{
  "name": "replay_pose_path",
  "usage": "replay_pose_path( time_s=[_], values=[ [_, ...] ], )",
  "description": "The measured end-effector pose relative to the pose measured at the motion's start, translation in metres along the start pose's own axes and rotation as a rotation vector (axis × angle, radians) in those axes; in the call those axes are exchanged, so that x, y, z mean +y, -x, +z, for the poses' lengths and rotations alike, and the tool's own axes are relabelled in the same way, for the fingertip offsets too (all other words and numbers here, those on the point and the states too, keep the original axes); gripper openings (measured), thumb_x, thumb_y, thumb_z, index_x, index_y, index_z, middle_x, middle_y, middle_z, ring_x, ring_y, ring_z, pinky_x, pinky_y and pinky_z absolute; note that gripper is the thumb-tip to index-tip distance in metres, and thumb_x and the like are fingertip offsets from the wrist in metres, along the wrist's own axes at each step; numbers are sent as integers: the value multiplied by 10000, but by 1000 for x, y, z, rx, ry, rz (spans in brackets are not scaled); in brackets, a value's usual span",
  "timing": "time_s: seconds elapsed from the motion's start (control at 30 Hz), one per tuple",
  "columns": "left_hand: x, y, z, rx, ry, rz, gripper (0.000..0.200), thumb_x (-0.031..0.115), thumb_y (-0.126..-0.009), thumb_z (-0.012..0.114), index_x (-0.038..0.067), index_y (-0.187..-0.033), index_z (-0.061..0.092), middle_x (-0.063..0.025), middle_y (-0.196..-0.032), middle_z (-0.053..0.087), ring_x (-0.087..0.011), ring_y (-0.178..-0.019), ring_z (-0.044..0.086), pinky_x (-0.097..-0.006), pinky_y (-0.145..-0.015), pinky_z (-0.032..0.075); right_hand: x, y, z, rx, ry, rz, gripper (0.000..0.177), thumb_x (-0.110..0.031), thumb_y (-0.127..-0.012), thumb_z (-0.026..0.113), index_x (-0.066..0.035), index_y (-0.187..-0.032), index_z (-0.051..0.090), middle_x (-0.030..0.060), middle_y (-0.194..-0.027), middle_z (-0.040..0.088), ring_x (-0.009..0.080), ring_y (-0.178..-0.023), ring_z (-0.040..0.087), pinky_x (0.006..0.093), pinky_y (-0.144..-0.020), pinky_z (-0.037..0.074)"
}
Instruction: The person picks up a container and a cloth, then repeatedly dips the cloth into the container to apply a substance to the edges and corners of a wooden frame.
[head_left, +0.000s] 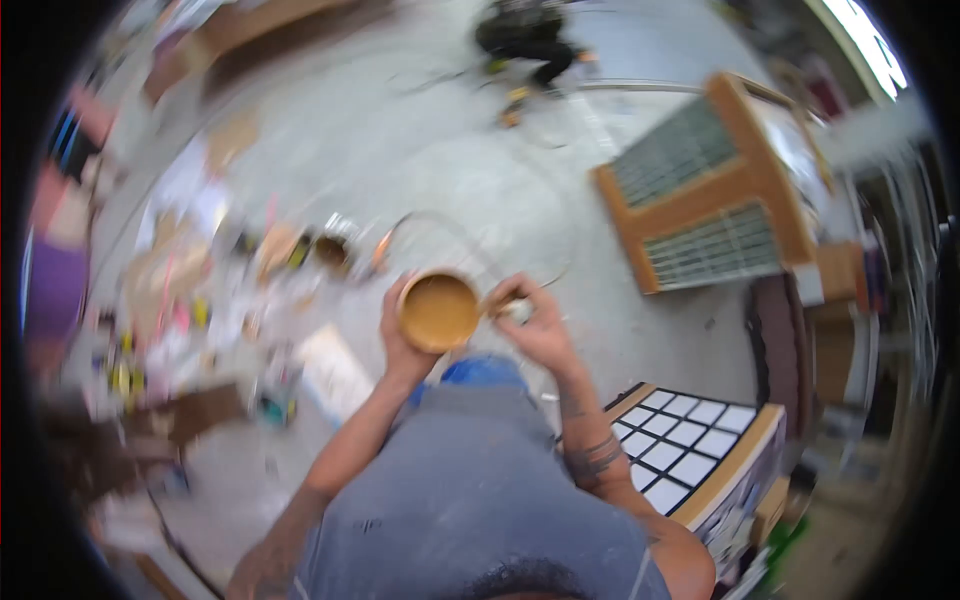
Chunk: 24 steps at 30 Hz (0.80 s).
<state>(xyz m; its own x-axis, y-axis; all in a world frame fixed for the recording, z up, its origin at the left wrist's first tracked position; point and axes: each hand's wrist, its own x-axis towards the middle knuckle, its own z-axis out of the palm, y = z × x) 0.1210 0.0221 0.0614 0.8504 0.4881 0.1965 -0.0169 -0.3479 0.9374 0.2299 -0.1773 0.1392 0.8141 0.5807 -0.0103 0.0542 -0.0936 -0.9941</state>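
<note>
My left hand (403, 352) is closed around the side of a round container, with tan-brown liquid (440, 312) inside it. The container is held up in front of my body, its open top facing the camera. Just to its right, close to the rim, is my right hand (540, 328), its fingers curled together in a pinch. Something small and brownish seems to be at those fingertips, but blur hides what it is.
A wooden frame with grid panels (700, 190) stands at right. Nearer me is a white-squared panel (685, 440). Papers, cans and tools litter the floor at left, with a cable (450, 222) ahead. Another person (525, 40) crouches at the back.
</note>
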Motion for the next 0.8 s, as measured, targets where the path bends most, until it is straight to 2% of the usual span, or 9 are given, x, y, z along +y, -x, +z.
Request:
replay_pose_path(
  time_s=[0.1, 0.2, 0.3, 0.4, 0.43, 0.53, 0.57, 0.67, 0.8],
  values=[
    [19, -2, 54, -149, 208, -99, 1053, 113, -601, 1070, 13, -1507, 543, -150, -1406, 645, -325, -1342, 642, -431, -1147, 522, -1, 24, -47, 198, -256, 206, 277, 89, -868, 656, -48, -1108, 675, 20, -1045, 707, 128, -1037, 674, 283, -901, 548],
    [41, -1, 105, -261, 97, -81, 1027, 74, -589, 1058, 31, -1483, 555, -126, -1398, 638, -304, -1320, 641, -414, -1151, 515, 23, 48, -104, 379, -408, 349, 255, 50, -866, 604, -39, -1097, 665, 58, -1074, 683, 137, -927, 640, 272, -857, 540],
    [58, -10, 168, -368, 167, -61, 997, 85, -579, 1067, 46, -1449, 580, -110, -1363, 655, -293, -1272, 661, -417, -1129, 527, 58, 66, -162, 599, -353, 280, 254, 43, -843, 571, -29, -1075, 646, 64, -1031, 655, 162, -892, 627, 321, -927, 575],
    [61, -23, 235, -495, 198, -27, 972, 97, -591, 1068, 45, -1434, 587, -103, -1352, 671, -288, -1247, 676, -413, -1115, 537, 97, 92, -229, 644, -458, 174, 237, 6, -838, 539, -21, -1056, 628, 48, -975, 618, 196, -927, 645, 423, -1023, 596],
    [65, -26, 251, -543, 175, -14, 964, 102, -597, 1068, 43, -1430, 588, -102, -1351, 675, -286, -1241, 681, -410, -1111, 539, 96, 99, -246, 671, -543, 153, 173, -67, -912, 478, -27, -1027, 600, 57, -935, 598, 230, -876, 661, 527, -1054, 604],
    [85, -46, 301, -614, 78, 38, 969, 130, -604, 1076, 36, -1433, 583, -114, -1357, 673, -289, -1253, 681, -408, -1105, 547, 81, 115, -305, 664, -782, 184, 189, -138, -979, 417, -37, -991, 576, 82, -914, 597, 250, -797, 661, 561, -1012, 620],
    [93, -54, 317, -631, 71, 55, 979, 142, -605, 1080, 34, -1439, 579, -120, -1362, 672, -292, -1263, 679, -407, -1106, 550, 74, 119, -323, 647, -712, 175, 209, -187, -1046, 385, -62, -1008, 549, 104, -897, 599, 245, -744, 661, 532, -916, 642],
    [113, -77, 364, -663, 94, 87, 1015, 161, -603, 1085, 30, -1464, 563, -137, -1395, 659, -301, -1300, 669, -409, -1119, 552, 47, 129, -376, 608, -506, 338, 187, -180, -1078, 425, -58, -1121, 560, 85, -936, 610, 195, -829, 678, 425, -868, 620],
    [132, -111, 421, -688, 101, 106, 1050, 168, -604, 1084, 26, -1494, 544, -156, -1444, 634, -313, -1342, 652, -414, -1135, 547, 27, 108, -413, 717, -27, 243, 200, -74, -1031, 600, -34, -1226, 584, 69, -1004, 637, 164, -939, 678, 349, -876, 580]
  ],
)
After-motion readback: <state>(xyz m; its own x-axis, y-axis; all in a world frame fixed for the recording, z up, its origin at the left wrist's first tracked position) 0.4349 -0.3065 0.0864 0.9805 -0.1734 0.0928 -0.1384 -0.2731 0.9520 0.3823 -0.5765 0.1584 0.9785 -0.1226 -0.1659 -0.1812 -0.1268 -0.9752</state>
